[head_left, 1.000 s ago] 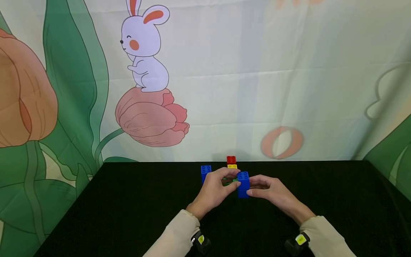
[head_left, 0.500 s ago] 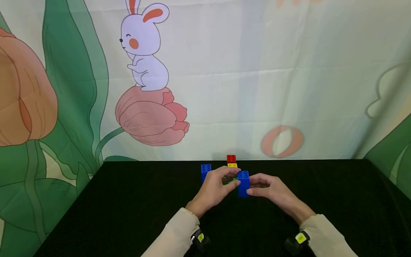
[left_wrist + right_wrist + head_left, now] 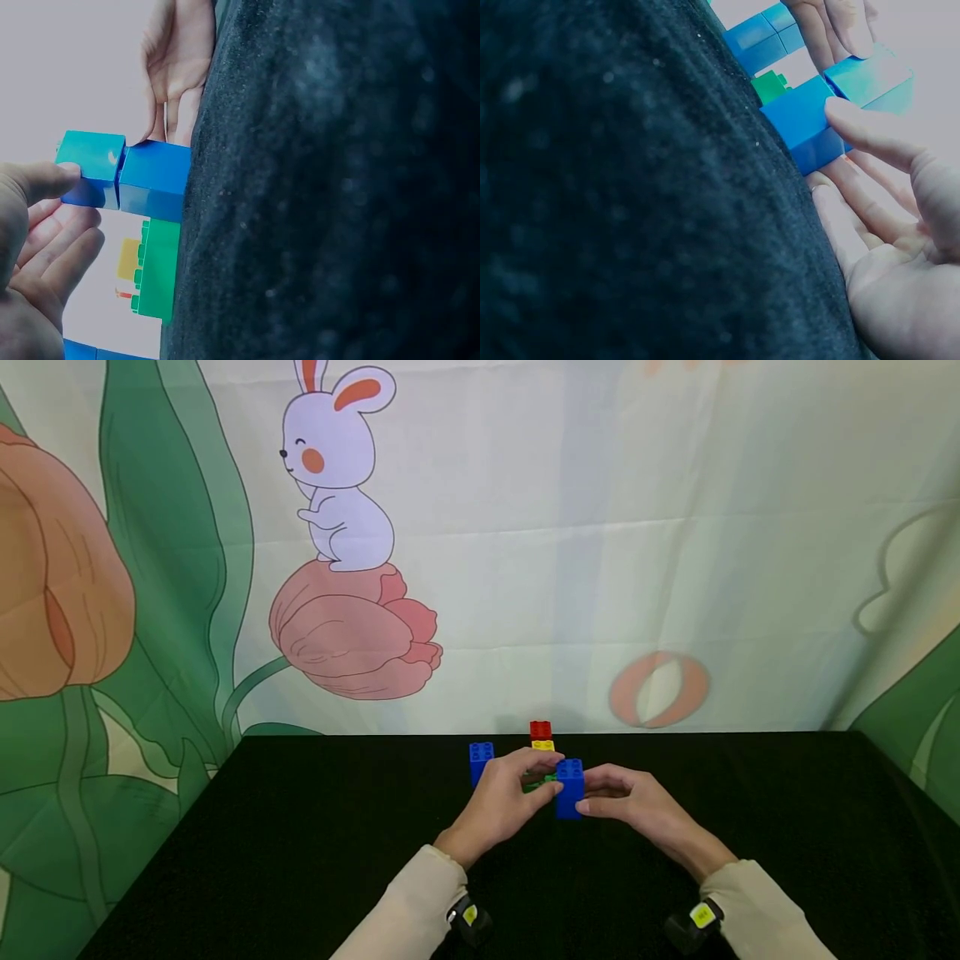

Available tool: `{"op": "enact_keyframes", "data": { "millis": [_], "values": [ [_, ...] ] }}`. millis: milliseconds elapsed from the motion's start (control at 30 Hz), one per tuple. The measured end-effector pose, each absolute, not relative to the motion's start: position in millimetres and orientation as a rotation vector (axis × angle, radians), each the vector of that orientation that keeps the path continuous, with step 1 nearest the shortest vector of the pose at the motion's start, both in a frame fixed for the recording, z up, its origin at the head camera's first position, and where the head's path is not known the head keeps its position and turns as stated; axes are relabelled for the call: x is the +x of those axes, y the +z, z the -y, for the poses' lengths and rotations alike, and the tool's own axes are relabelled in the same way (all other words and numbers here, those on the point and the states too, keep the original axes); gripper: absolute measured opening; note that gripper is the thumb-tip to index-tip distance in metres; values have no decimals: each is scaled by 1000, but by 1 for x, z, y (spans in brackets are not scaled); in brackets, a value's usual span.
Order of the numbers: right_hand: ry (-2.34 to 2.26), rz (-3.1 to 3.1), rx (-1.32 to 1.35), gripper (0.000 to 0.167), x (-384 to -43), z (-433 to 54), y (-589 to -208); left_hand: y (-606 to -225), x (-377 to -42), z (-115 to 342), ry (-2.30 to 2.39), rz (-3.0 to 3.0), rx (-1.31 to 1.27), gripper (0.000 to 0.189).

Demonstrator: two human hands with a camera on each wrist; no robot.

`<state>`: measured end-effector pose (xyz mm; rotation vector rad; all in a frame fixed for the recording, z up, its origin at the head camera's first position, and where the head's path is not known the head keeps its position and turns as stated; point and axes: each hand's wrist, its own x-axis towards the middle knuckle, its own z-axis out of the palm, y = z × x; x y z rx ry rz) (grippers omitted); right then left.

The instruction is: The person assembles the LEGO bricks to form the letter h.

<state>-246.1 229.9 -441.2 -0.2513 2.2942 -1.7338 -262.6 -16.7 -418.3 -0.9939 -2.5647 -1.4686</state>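
Observation:
Two blue toy building bricks form a small upright stack on the black cloth, an upper brick (image 3: pixel 90 176) on a lower brick (image 3: pixel 154 180). A thin dark line shows between them. My left hand (image 3: pixel 498 802) pinches the upper one, thumb on the near face and fingers behind. From the other side my right hand (image 3: pixel 637 802) grips the lower one, its thumb (image 3: pixel 855 124) close to the joint. Right behind the stack, a green brick (image 3: pixel 159 270) lies low on the cloth, mostly hidden by my left hand in the head view.
Another blue stack (image 3: pixel 481 760) stands left of my left hand. Farther back are a yellow brick (image 3: pixel 542 746) and a red brick (image 3: pixel 540 729), near the far table edge. A printed curtain (image 3: pixel 480 527) hangs behind the black-covered table (image 3: pixel 300 860).

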Motion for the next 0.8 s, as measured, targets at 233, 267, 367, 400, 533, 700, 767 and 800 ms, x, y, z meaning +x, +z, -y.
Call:
{"op": "enact_keyframes", "data": {
  "millis": [233, 267, 367, 400, 533, 700, 767, 800],
  "values": [
    [-1727, -2302, -261, 53, -246, -229, -440, -418, -263, 17, -1445, 2562, -996, 36],
    [-1726, -2302, -263, 53, -246, -229, -440, -418, -263, 17, -1442, 2562, -996, 36],
    [-1725, -2305, -265, 53, -246, -229, -440, -418, -263, 17, -1442, 2559, -1002, 36],
    [-1723, -2307, -263, 53, -246, -229, -440, -418, -262, 17, -1443, 2557, -1005, 36],
    [-1712, -2322, -255, 53, -246, -229, -441, -419, -262, 16, -1441, 2552, -1013, 35],
    [-1712, -2325, -255, 53, -246, -229, -442, -420, -262, 16, -1439, 2550, -1013, 34],
    [-1715, -2325, -253, 53, -246, -229, -442, -420, -262, 16, -1442, 2550, -1018, 34],
    [-1714, -2329, -247, 53, -246, -229, -442, -420, -262, 16, -1441, 2549, -1020, 34]
  ]
}}
